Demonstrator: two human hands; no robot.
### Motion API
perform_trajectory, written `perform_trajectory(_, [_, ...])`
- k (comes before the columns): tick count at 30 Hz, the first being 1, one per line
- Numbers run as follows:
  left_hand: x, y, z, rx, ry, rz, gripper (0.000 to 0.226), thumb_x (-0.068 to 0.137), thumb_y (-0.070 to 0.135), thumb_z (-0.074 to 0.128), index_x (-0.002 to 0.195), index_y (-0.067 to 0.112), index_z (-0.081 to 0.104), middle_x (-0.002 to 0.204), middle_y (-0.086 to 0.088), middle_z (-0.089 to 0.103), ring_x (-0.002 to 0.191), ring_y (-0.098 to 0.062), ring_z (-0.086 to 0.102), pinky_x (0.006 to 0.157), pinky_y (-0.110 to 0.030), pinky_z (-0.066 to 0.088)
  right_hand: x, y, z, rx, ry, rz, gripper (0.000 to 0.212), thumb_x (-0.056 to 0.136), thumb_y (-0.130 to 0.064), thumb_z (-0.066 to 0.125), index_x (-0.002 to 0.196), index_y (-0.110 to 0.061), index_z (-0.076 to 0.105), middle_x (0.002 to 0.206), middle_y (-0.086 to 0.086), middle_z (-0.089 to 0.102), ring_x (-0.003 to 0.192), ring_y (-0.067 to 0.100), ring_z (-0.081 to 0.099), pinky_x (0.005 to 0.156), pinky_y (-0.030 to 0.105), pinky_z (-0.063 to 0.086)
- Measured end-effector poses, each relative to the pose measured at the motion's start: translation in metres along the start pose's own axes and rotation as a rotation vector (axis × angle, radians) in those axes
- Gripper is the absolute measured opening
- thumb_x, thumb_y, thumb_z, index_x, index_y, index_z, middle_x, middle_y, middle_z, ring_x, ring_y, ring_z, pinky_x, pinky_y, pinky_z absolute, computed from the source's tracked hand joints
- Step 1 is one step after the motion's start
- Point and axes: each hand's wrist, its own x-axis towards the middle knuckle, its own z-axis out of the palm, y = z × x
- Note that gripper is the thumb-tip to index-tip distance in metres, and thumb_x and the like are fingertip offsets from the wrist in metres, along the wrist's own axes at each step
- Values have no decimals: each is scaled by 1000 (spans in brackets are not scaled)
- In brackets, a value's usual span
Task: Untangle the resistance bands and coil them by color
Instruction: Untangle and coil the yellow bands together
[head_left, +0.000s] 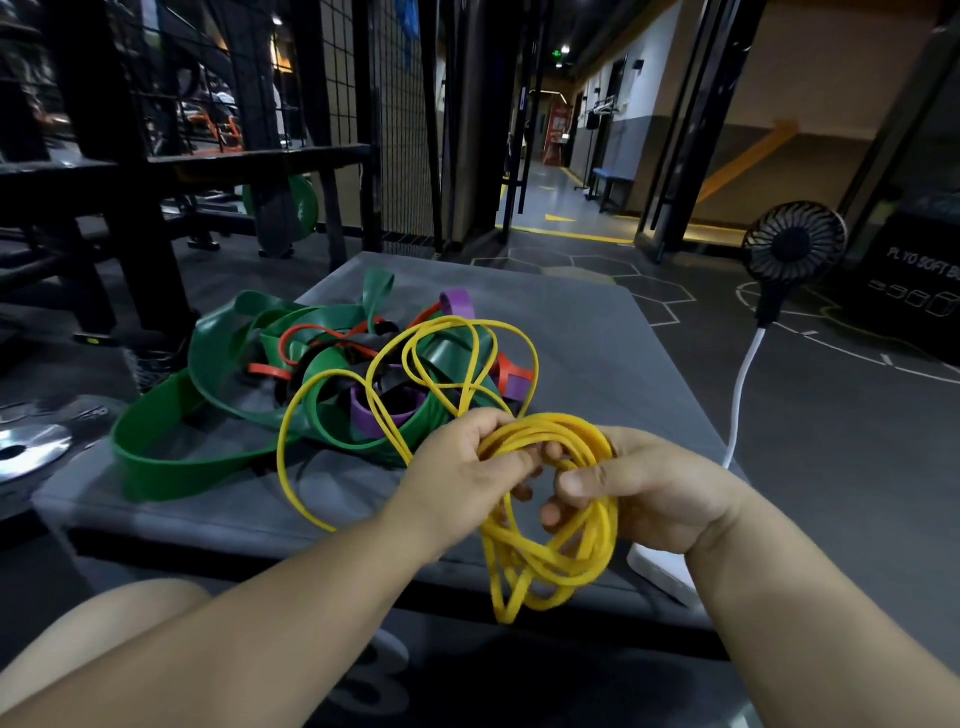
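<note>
As left hand (462, 467), right hand (654, 493) grip yellow coil (556, 426)

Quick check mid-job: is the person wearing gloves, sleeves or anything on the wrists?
No. The left hand and right hand are bare, with no gloves, rings, watch or wristbands. No sleeves are in view, and no markings show.

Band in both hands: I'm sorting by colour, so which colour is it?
The band is yellow; head view.
</note>
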Motion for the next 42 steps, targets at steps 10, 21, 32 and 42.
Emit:
perform_trajectory(10, [8, -5, -4, -180, -18, -44, 39, 61, 17, 75, 97, 14, 59, 74, -1, 62, 63, -14, 58, 62, -30, 49, 5, -1, -2, -41, 259, -54, 19, 55, -16, 81, 54, -12, 63, 55, 5, 56, 60, 20, 64, 52, 27, 52])
perform_trajectory(21, [13, -8, -9, -206, 27, -274, 28, 70, 30, 65, 88, 8, 68, 81, -13, 69, 76, -30, 65, 75, -49, 54, 10, 8, -3, 353, -54, -256, 51, 63, -13, 87, 110, -10, 69, 79, 5, 66, 67, 18, 68, 64, 32, 57])
perform_trajectory(32, [15, 2, -9, -574, 254, -330, 20, 93, 21, 58, 74, 17, 58, 59, -1, 55, 46, -11, 47, 53, -26, 39, 21, 18, 2, 201, 125, -304, 36, 53, -36, 91, 78, -16, 74, 73, 4, 68, 86, 27, 66, 80, 39, 54])
perform_trajectory(42, [8, -15, 5, -429, 40, -323, 45, 77, 49, 69, 106, 19, 51, 97, -3, 64, 82, -14, 62, 68, -29, 53, 20, 6, 2, 631, 317, -293, 32, 52, -14, 84, 82, -6, 75, 72, 3, 65, 59, 16, 66, 61, 31, 58])
